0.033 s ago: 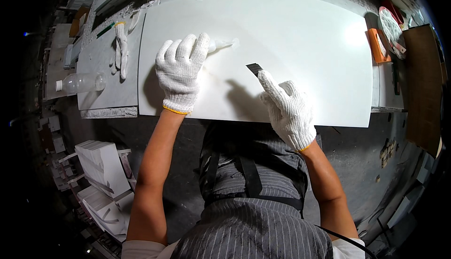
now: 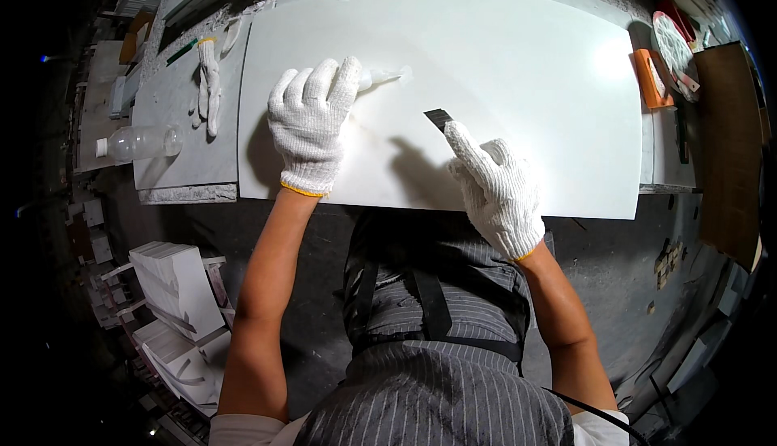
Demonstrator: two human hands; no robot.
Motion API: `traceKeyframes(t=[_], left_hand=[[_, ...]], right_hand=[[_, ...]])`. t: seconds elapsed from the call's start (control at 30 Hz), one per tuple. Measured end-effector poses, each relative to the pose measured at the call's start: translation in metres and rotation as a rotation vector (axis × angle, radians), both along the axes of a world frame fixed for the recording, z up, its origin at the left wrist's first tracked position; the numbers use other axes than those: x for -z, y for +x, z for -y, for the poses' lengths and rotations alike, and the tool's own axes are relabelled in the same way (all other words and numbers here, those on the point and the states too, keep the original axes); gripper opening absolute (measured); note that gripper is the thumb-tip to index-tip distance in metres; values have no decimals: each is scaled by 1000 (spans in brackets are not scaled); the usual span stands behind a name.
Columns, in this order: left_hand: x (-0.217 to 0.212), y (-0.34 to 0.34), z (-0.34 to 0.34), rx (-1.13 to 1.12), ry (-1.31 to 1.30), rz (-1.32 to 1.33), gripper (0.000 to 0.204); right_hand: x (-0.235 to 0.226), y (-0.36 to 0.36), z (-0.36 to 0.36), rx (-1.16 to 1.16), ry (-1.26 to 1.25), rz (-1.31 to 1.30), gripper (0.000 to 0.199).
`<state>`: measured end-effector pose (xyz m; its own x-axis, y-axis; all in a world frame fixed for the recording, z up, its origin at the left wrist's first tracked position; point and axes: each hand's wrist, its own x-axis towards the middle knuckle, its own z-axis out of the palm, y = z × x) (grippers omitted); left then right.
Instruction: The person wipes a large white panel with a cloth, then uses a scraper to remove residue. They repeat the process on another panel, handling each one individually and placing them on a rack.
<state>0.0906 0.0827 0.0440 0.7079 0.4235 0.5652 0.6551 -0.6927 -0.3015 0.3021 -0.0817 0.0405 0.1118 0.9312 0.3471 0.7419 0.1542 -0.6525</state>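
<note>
1. Head view, against the earlier frame: nothing has visibly moved. Both gloved hands sit at the same spots on the white slab [image 2: 518,57], and the spare glove [image 2: 210,86] and plastic bottle [image 2: 137,142] on the grey stone to the left lie as before.
2. The left hand [image 2: 310,126] rests palm down near the slab's near-left part, fingers curled over a small clear tube [image 2: 382,78] whose tip pokes out to the right.
3. The right hand [image 2: 498,187] grasps a dark flat blade [image 2: 438,117], its edge touching the slab just right of the tube.
4. Hard to make out: the glove hides most of the tube and the blade's handle. The orange tool [image 2: 652,78] at the far right is distorted by the lens rim.
</note>
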Motion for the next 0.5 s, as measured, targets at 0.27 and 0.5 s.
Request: traceKeyframes(t=[0.27,0.5], left_hand=[[0,1,-1,4,8,6,48],[0,1,-1,1,15,2,47]], right_hand=[[2,1,0,-29,22,18,48],[1,1,0,-30,2,23,49]])
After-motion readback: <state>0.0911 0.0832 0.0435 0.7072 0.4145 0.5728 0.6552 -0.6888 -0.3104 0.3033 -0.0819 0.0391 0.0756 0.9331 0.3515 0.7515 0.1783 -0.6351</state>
